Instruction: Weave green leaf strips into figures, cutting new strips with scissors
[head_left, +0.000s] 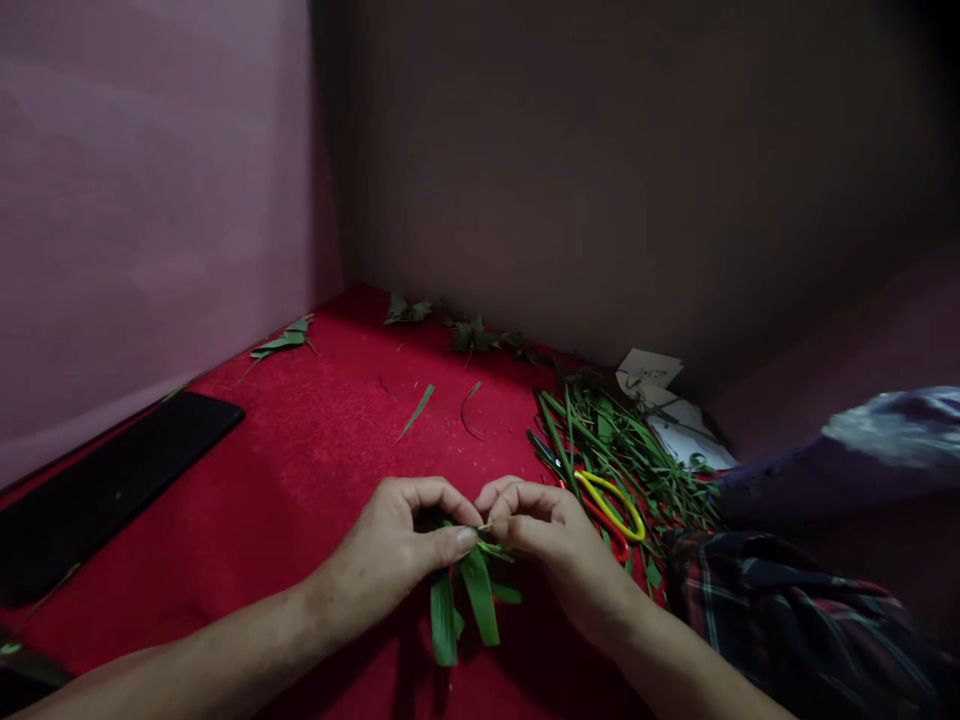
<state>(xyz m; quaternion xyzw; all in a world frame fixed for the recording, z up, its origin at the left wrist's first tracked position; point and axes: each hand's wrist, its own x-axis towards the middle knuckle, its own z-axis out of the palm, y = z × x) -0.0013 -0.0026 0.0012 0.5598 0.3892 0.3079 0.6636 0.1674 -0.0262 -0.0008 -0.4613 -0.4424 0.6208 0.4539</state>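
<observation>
Leaf strips (pixel 469 590): a small bundle of flat green blades, low at the centre of the view and just above the red cloth (pixel 315 470). The loose ends hang toward us and the gathered top sits between our two hands.

Left hand (pixel 397 545): curled almost closed, with thumb and forefinger pinching the top of the bundle from the left.

Right hand (pixel 551 530): curled the same way, its fingertips nipping the same spot from the right, so the two pinches touch. Our fingers hide how the strips cross inside the pinch, and we cannot tell.

Handling, as we judge it:
- Both pinches belong close to the crossing, so the blades cannot slip or fan apart.
- Pressure should be firm but flat, since such leaves look likely to split along the grain if twisted.
- The hanging ends are best left free and untangled.

Scissors (pixel 611 505): yellow and red loops, lying just right of the right hand and partly on the leaf pile.

Pile of long leaf blades (pixel 630 440): beyond the scissors.

Paper scraps (pixel 660 395): white, at the far edge of the pile near the wall.

Leaf offcuts (pixel 465 335): scattered along the back of the cloth.

Black flat slab (pixel 105 490): well apart, on the left.

Plaid fabric (pixel 787 610): at the lower right.
</observation>
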